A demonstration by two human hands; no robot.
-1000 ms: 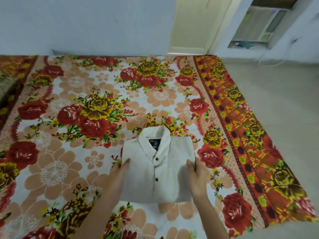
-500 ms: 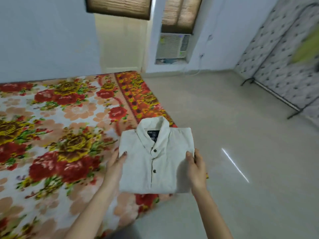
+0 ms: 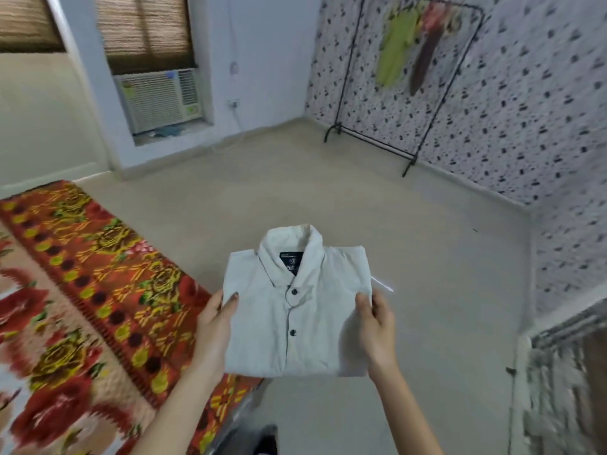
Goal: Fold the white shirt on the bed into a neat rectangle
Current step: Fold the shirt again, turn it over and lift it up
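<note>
The white shirt [image 3: 295, 310] is folded into a rectangle, collar up and dark buttons showing down its front. It is held in the air past the bed's edge, above the floor. My left hand [image 3: 215, 326] grips its left side with the thumb on top. My right hand [image 3: 376, 326] grips its right side the same way. The bed [image 3: 82, 290], covered in a red and yellow floral sheet, lies at the lower left.
A beige floor [image 3: 328, 198] spreads ahead. A black clothes rack [image 3: 410, 93] with hanging garments stands against the spotted wall at the right. An air conditioner [image 3: 161, 100] sits under the window. A patterned object [image 3: 565, 372] fills the lower right corner.
The folded shirt was lifted off the bed and carried to the right, out over the floor. My view turned right with it; both hands kept their grip.
</note>
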